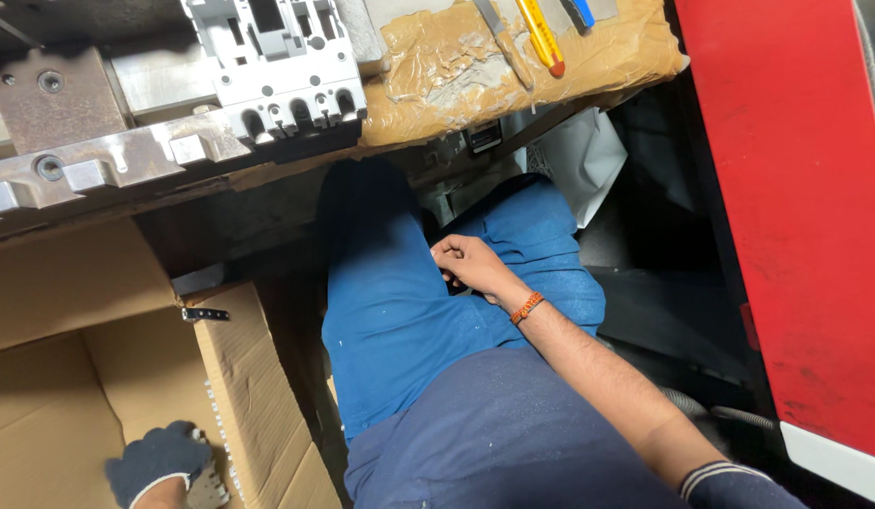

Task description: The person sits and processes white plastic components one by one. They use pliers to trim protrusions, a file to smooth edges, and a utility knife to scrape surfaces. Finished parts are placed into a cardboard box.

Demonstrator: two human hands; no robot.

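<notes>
My left hand (157,464), in a dark glove with a white cuff, reaches into an open cardboard box (244,377) at the lower left. Its fingers are closed on a small grey toothed part (209,486) against the box wall. My right hand (468,263) is bare, with an orange band at the wrist. It rests on my blue-trousered thigh (390,311) with the fingers curled in, and I see nothing in it.
A grey moulded plastic block (277,66) sits on a metal fixture (107,155) at the bench edge above. Beside it, a tape-covered pad (456,75) carries a yellow knife (541,33) and other tools. A red machine panel (796,207) fills the right.
</notes>
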